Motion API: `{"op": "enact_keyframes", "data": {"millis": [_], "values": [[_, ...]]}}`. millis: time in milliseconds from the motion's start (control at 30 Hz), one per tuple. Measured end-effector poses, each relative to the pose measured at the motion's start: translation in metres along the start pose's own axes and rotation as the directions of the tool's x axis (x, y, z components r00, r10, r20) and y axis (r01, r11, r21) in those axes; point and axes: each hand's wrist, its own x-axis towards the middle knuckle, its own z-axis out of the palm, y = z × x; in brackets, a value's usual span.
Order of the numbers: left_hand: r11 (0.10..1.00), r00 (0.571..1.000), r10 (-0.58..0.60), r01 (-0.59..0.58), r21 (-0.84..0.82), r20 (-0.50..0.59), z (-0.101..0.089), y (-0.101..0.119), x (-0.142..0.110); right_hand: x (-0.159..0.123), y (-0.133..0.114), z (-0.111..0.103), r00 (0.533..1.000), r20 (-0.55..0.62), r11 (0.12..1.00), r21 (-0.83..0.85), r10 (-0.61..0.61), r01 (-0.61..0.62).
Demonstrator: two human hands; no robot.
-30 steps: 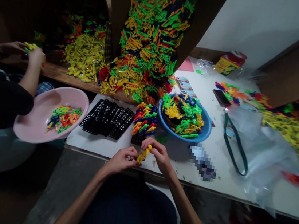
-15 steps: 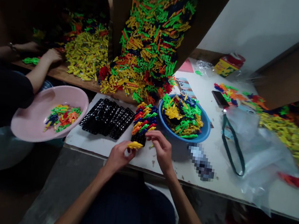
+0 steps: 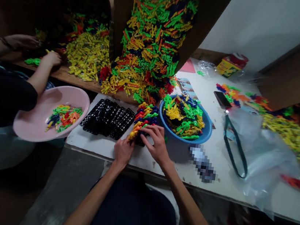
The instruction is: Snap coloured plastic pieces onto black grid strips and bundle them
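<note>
A black perforated tray lies in front of me, its upper part covered with rows of small red, yellow, green, blue and orange plastic figures. My left hand is closed, pinching a yellow plastic figure at the tray's lower left corner. My right hand bends over the tray's lower right side, thumb and fingertips close together by the lowest row. What its fingertips hold, if anything, is too dark to make out. Right of the tray stands a blue basin full of mixed figures.
Several black trays lie overlapped at left. Beyond them is a pink basin beside a co-worker's arms. A large heap of figures spills from a cardboard box behind. Dark green strap and plastic bags lie at right.
My left hand has brought the yellow figure up to the tray's lower left corner. My right hand has moved left over the tray's lower part. The co-worker's hands have shifted slightly.
</note>
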Motion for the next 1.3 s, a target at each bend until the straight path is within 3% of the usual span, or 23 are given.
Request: {"op": "enact_keyframes", "data": {"millis": [200, 367, 600, 733, 833, 900, 1000, 1100, 1200, 1300], "values": [[0.997, 0.991, 0.061, -0.066, 0.043, 0.121, -0.014, 0.005, 0.006, 0.006, -0.007, 0.009, 0.996, 0.013, 0.978, -0.189, -0.083, 0.084], [0.996, 0.981, 0.089, -0.093, 0.012, 0.174, -0.028, 0.006, 0.01, 0.003, -0.006, 0.019, 0.991, -0.098, 0.986, -0.153, -0.087, 0.071], [0.988, 0.995, -0.022, 0.037, -0.153, 0.095, -0.019, 0.003, 0.008, -0.004, -0.001, 0.03, 0.977, -0.211, 0.989, -0.147, -0.021, -0.011], [0.994, 0.999, 0.044, -0.041, -0.097, 0.031, -0.012, 0.003, 0.01, 0.005, 0.0, 0.035, 0.98, -0.196, 0.985, -0.158, 0.034, -0.066], [0.993, 0.995, 0.099, -0.098, -0.061, 0.006, -0.01, 0.004, 0.013, 0.004, 0.001, 0.026, 0.99, -0.139, 0.988, -0.151, 0.008, -0.029], [0.992, 0.993, 0.115, -0.115, -0.048, -0.005, -0.01, 0.003, 0.014, -0.008, 0.004, 0.016, 0.983, -0.181, 0.991, -0.123, 0.02, -0.043], [0.989, 0.992, 0.126, -0.123, -0.084, 0.031, -0.015, -0.002, 0.015, -0.04, 0.017, 0.004, 0.938, -0.31, 0.975, -0.106, 0.156, -0.197], [0.987, 0.993, 0.056, -0.04, -0.157, 0.1, -0.023, -0.011, 0.008, -0.076, 0.036, 0.005, 0.931, -0.223, 0.911, -0.235, 0.29, -0.34], [0.969, 0.993, -0.026, 0.054, -0.241, 0.117, -0.026, -0.016, -0.016, -0.104, 0.047, 0.009, 0.901, -0.145, 0.845, -0.311, 0.409, -0.434], [0.961, 0.977, 0.091, -0.036, -0.275, 0.193, -0.021, -0.008, -0.048, -0.118, 0.047, 0.008, 0.885, -0.127, 0.86, -0.207, 0.449, -0.466]]}}
